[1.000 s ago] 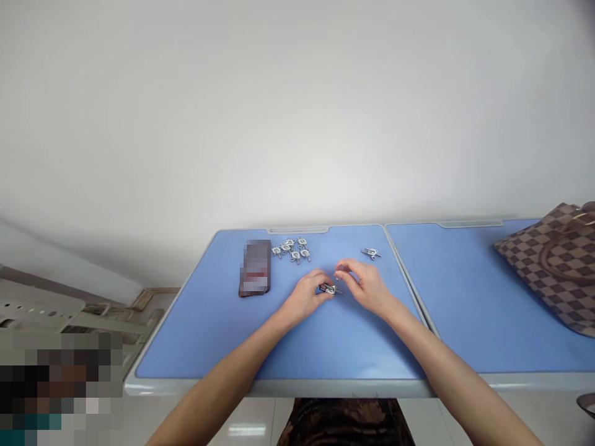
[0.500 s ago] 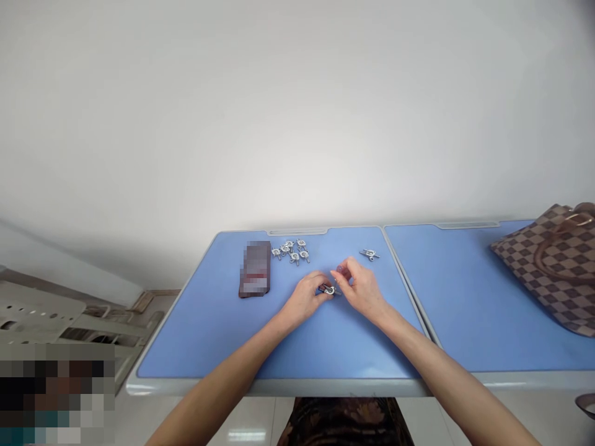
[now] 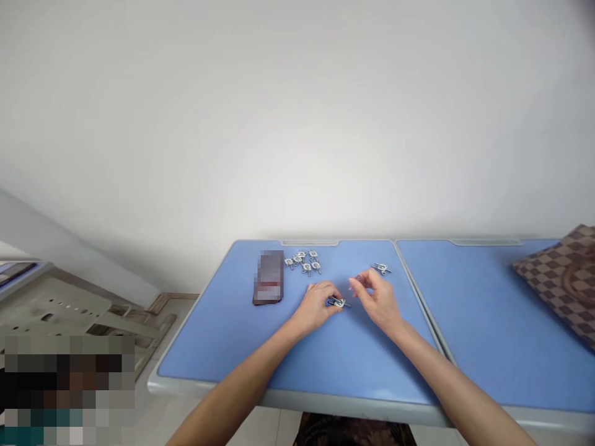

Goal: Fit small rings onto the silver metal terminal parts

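Against the blue desk top (image 3: 223, 334), my left hand (image 3: 318, 306) holds a small silver metal fitting (image 3: 340, 303) between thumb and fingers. The fitting has a rounded part and a thin rod pointing right. Just right of it and a little apart, my right hand (image 3: 379, 297) is closed in a pinch. A small reddish bit shows at its fingertips, too small to name. Farther back lies a loose group of several similar metal fittings (image 3: 307, 268). Another silver piece (image 3: 382, 269) with rods rests on the desk beyond my right hand.
A dark, partly blurred-out flat rectangular thing (image 3: 269, 279) lies left of the fittings. At the right, a brown checkered bag (image 3: 562, 279) sits on the adjoining blue desk (image 3: 478, 322). A pale wall (image 3: 297, 124) rises behind. Beige furniture (image 3: 60, 310) stands at lower left.
The whole view has shifted, so the desk appears lower and farther right. My right fingertips have drawn slightly away from the metal fitting, which stays in my left hand.
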The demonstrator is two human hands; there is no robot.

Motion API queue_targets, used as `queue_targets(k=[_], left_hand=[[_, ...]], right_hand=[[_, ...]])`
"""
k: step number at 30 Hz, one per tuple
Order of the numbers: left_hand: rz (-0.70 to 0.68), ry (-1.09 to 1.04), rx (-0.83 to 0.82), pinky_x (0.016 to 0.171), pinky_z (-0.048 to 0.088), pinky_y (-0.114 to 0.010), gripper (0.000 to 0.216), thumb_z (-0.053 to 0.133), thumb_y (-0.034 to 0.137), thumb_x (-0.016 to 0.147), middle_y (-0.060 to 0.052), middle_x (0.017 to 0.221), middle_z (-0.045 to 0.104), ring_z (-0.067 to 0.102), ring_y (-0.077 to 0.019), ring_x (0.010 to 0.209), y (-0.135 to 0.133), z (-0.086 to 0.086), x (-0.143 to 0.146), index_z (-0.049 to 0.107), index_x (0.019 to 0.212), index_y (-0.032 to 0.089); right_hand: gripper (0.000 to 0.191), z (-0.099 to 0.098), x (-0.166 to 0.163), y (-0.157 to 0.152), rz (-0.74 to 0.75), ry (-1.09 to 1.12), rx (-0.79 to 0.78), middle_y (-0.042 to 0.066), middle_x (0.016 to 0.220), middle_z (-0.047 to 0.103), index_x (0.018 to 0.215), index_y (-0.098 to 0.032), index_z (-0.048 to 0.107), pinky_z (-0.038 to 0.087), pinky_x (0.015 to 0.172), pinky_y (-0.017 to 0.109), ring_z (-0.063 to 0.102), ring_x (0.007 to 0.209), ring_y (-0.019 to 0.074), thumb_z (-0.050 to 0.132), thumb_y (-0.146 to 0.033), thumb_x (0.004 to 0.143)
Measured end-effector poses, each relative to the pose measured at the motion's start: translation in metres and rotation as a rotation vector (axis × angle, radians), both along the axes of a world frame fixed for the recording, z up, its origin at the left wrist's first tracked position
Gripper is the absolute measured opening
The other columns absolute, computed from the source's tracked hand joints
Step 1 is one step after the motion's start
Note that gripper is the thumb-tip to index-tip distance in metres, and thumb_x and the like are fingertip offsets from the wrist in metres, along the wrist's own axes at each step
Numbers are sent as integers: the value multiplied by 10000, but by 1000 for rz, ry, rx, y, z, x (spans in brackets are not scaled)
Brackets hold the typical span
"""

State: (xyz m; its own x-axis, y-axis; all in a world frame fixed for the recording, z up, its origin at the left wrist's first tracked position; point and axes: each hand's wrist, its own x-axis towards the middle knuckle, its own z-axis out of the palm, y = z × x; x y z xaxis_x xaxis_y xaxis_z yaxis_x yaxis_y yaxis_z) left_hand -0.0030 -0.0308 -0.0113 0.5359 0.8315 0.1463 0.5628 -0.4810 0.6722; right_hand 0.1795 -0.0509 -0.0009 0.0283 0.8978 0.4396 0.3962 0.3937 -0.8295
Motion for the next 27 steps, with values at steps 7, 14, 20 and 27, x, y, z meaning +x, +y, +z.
queue_targets(k=[7,14,20,27], left_hand=[[72,46,85,863,375,-341,153,671,161,794,-29,1008,653,583,-204,1000,6,-7,-8,655,936,214],[163,98,144,878,390,-358,173,643,119,807,-39,1049,635,573,-214,1038,12,-6,-15,625,959,199],[178,173,216,873,408,-380,205,632,134,832,-55,1070,630,565,-229,1058,16,-7,-18,623,1024,203],[212,-55,454,832,466,-336,137,567,144,886,-45,985,651,611,-172,930,-4,33,-27,633,987,209]], right_hand=[[252,-4,3,5,-36,83,-38,0,691,600,783,-213,504,514,559,288,618,577,157,579,-431,885],[254,-18,2,8,-2,40,-123,-2,675,592,780,-223,503,500,561,308,602,561,172,567,-445,885],[299,-26,-3,10,58,100,-211,-14,644,570,778,-221,505,486,528,295,573,527,165,575,-500,864],[352,-40,-5,19,78,228,-306,-33,596,530,779,-206,501,432,495,258,504,482,128,589,-541,840]])
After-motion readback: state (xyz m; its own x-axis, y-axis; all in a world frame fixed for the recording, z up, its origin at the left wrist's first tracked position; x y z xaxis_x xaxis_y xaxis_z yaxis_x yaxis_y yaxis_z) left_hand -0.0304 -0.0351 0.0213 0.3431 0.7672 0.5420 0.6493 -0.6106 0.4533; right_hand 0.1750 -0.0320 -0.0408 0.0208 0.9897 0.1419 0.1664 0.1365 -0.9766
